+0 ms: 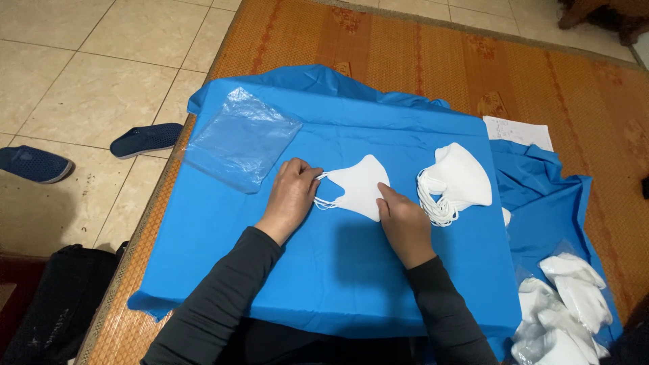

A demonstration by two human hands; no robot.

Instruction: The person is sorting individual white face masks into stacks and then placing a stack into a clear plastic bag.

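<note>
Item: white folded face mask point(358, 186), lying flat on a blue cloth point(338, 270) spread over a woven orange mat point(419, 54).

Left hand point(292, 192): rests at the mask's ear-loop end, fingers point(309, 177) curled together on the loops; the fingertips are hidden beneath the hand, so the exact pinch cannot be told.

Right hand point(403, 217): fingers pressed together, flat on the mask's lower right edge, covering that corner.

Stack of white masks point(456, 179): just right of the hands, loops dangling at its left side; count not readable.

Clear plastic bags point(240, 138): upper left on the cloth, apart from the hands.

Bagged white masks point(564, 307): lower right, cut off by the frame edge.

White paper sheet point(517, 132): partly under the cloth's fold.

Dark blue slippers point(145, 138): on the tiled floor, one cut off at left.
</note>
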